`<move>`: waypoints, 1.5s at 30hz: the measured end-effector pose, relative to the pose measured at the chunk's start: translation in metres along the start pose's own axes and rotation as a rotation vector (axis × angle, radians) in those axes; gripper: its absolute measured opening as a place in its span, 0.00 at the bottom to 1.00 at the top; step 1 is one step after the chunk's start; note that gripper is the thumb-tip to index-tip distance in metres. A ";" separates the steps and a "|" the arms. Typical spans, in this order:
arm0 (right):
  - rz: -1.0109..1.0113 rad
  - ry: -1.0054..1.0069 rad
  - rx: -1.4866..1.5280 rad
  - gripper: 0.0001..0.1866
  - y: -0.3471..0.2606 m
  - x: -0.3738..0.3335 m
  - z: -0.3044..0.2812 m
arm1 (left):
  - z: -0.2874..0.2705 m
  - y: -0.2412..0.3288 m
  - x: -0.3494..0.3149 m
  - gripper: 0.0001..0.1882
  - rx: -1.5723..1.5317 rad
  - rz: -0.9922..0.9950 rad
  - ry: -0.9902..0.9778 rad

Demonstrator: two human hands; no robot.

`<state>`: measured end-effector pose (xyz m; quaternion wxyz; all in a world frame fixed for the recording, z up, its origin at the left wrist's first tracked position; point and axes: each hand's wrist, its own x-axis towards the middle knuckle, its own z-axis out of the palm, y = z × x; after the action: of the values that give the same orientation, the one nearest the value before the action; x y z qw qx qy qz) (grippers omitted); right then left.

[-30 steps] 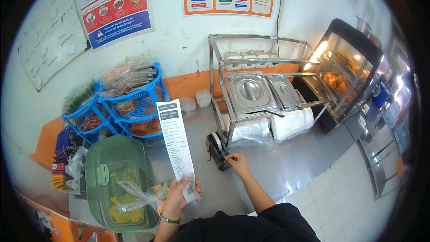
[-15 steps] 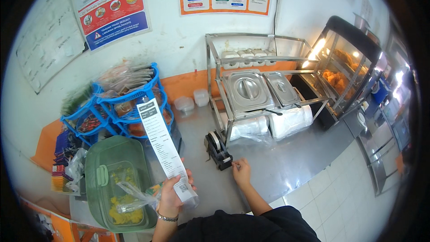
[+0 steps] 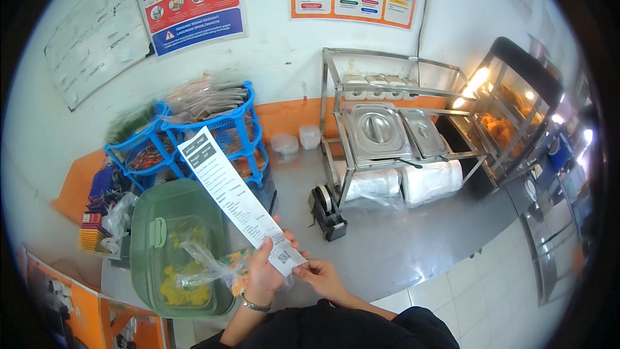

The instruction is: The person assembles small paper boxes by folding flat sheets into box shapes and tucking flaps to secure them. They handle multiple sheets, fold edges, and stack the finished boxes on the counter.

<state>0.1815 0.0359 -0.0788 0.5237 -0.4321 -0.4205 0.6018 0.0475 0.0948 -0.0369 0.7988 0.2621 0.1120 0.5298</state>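
I get a bright feed, with a warm lamp [image 3: 475, 84] flaring inside the display cabinet [image 3: 526, 71] at right. Pale glare spreads over the metal surface [image 3: 413, 245], the stacked packets [image 3: 208, 99] smear, fine print on the receipt [image 3: 234, 195] looks soft, and straight edges bow toward the black rim.

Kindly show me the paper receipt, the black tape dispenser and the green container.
Paper receipt [image 3: 243, 203], head view: middle of the strip.
Black tape dispenser [image 3: 330, 222], head view: middle of its body.
Green container [image 3: 187, 199], head view: bare part of its top.
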 end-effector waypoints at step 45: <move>0.629 -0.722 -0.328 0.16 0.099 0.206 0.052 | -0.140 -0.040 -0.176 0.12 0.924 -0.184 0.528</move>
<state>0.0893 0.2279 -0.1756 0.0632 -0.3788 -0.5133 0.7675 -0.0576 -0.0343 -0.1929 0.5880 0.4331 0.5529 0.4013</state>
